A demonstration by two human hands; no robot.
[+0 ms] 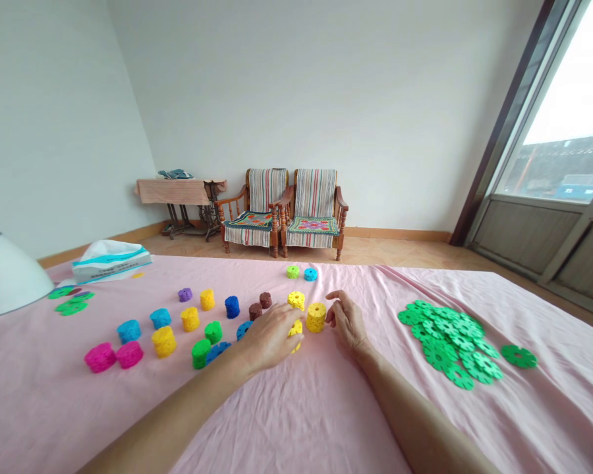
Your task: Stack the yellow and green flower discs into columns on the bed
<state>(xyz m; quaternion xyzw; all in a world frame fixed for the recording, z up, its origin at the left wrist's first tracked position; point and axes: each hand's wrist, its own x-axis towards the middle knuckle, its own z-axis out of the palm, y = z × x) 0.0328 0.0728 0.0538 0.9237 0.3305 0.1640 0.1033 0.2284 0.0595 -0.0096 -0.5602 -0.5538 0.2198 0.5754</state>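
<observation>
My left hand [275, 334] is over the middle of the cloth, with thumb and fingers closed around a short stack of yellow notched discs [297, 328], partly hidden by the fingers. Just right of it a taller yellow stack [316, 318] stands upright. My right hand [346, 321] is beside that taller stack, fingers bent and apart, holding nothing; whether a fingertip touches the stack is hard to tell. Behind my left hand stands another yellow stack [295, 300]. Brown stacks [255, 311] and blue stacks [244, 329] are near my left wrist, some partly covered.
Stacks in pink [100, 357], yellow [164, 342], green [201, 353] and other colours fill the left side. A loose heap of green discs [445, 339] lies to the right. A tissue pack [111, 263] and a white rounded object [10, 280] are at the left on the pink cloth [321, 415].
</observation>
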